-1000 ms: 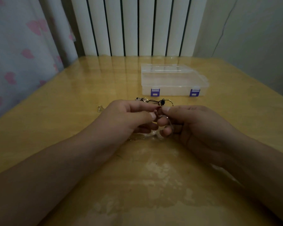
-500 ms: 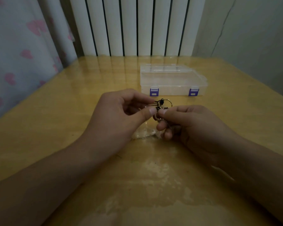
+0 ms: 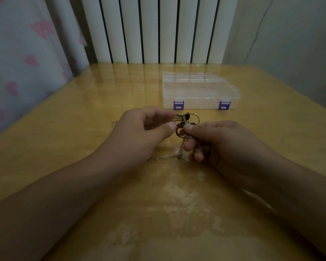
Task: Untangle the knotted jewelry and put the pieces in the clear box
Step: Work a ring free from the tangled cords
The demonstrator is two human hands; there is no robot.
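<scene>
step: untangling | jewelry knot (image 3: 186, 123) lifted above tabletop (image 3: 83, 147) centre, clear box (image 3: 199, 93) shut, nearer far edge | left hand (image 3: 145, 132) pinches black cords, right hand (image 3: 220, 140) pinches rings | advice: pull gently, feed 1 loop through

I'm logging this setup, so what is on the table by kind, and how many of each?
Clear box, lid shut: 1
Purple latches on the box's front: 2
Knotted jewelry tangle, pinched by the left hand and right hand: 1
Loose small piece lying left of the hands: 1
Total: 5. The pieces within the tangle cannot be counted.
</scene>
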